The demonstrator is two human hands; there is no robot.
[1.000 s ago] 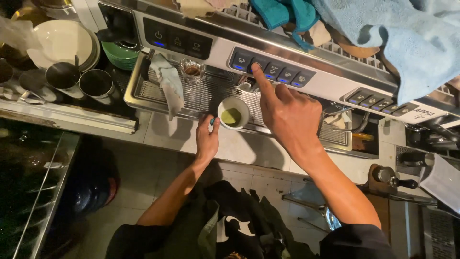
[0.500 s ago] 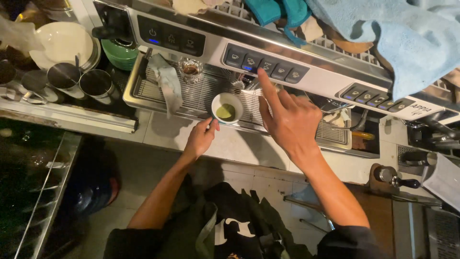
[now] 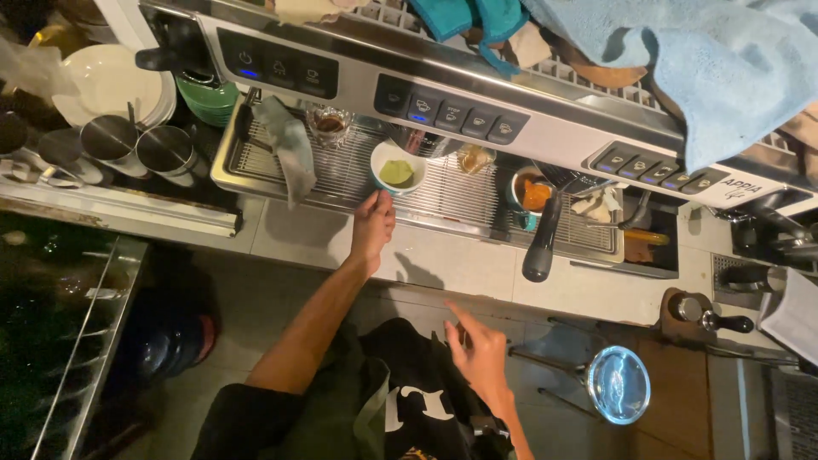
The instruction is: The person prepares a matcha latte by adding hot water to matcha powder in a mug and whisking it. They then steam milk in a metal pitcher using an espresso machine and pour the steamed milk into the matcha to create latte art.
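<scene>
Dark button panels [image 3: 452,115] with small blue lights front the machine.

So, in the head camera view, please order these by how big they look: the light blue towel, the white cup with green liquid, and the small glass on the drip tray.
1. Light blue towel, largest by far.
2. White cup, next to the left hand.
3. Small glass, slightly smaller than the cup, though the difference is modest.

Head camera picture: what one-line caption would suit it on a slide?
Left hand touches a white cup of green liquid on an espresso machine's drip tray; right hand hangs free below the counter.
</scene>
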